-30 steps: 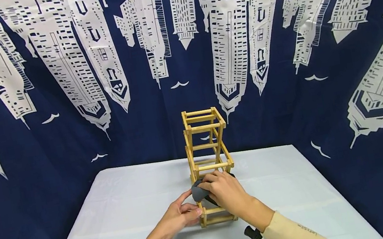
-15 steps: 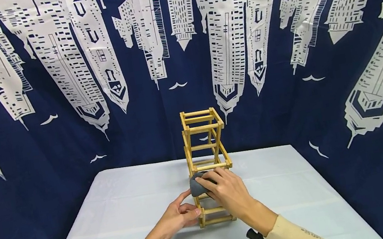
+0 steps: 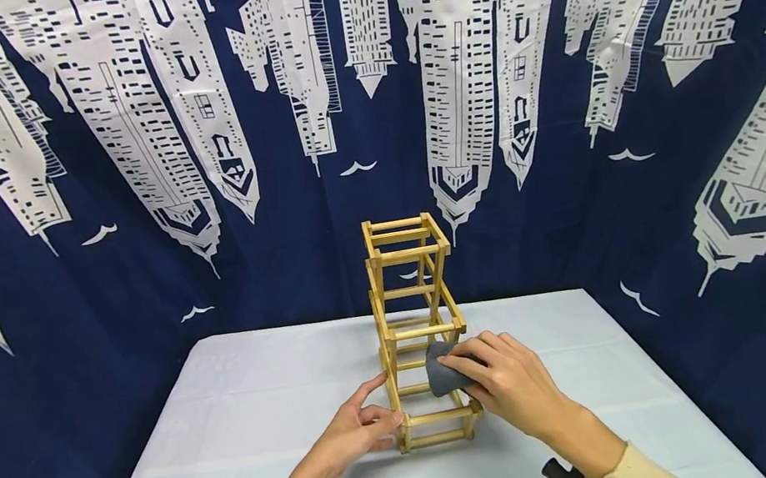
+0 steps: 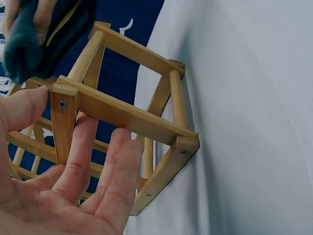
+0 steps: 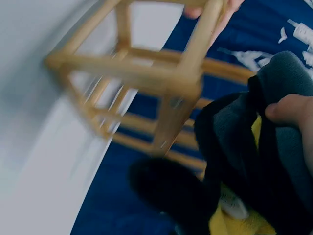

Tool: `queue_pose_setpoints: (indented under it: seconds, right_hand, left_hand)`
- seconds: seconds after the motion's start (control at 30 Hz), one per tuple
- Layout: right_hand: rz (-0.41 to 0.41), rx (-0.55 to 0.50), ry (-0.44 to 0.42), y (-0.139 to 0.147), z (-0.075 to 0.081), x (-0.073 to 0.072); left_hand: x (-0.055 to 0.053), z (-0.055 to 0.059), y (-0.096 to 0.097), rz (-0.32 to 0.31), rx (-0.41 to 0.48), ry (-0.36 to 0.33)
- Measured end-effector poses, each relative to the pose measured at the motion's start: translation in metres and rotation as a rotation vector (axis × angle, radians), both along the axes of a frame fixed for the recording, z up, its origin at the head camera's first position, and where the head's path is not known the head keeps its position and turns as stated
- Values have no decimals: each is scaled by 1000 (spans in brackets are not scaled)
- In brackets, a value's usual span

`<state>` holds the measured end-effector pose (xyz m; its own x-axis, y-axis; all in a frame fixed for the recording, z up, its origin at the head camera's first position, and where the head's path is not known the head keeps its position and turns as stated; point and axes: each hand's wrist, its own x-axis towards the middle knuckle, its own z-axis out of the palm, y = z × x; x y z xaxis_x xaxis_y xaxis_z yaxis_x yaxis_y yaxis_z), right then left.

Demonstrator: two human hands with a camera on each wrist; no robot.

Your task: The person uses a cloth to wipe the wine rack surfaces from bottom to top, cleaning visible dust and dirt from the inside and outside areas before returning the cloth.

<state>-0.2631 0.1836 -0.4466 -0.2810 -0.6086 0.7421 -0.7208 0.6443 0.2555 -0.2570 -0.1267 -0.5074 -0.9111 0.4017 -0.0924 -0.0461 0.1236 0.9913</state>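
Note:
A tall wooden rack point(image 3: 439, 416) of slats and round bars stands on the table. My left hand point(image 3: 358, 431) grips its left front post; in the left wrist view the thumb is at the end of the wooden rack point(image 4: 124, 112) and fingers pass behind the post. My right hand point(image 3: 517, 385) holds a bunched grey-blue cloth point(image 3: 443, 373) beside the rack's right front side. Seen from the right wrist, the cloth point(image 5: 234, 129) also has black and yellow parts and a white label, with the thumb pressing into its folds.
The white-covered table point(image 3: 233, 433) spreads out around the rack. Behind it hangs a dark blue curtain point(image 3: 310, 259) printed with white buildings. Black wrist devices point(image 3: 563, 477) sit below both hands.
My right hand has moved to the right with the cloth, from the rack's left front post across to its right side. My left hand has stayed at the left post.

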Motion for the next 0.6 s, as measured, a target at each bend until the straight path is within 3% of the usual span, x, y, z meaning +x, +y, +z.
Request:
queue_pose_setpoints:
  seconds: [0.23, 0.43, 0.6]
  right_hand:
    - [-7, -7, 54, 27, -4, -9]
    - [-19, 4, 78, 29, -8, -22]
    - [-53, 7, 47, 25, -16, -29]
  left_hand:
    - [-1, -1, 3, 14, -42, 21]
    - [0, 4, 3, 19, -34, 10]
    - [0, 8, 4, 27, -27, 10]
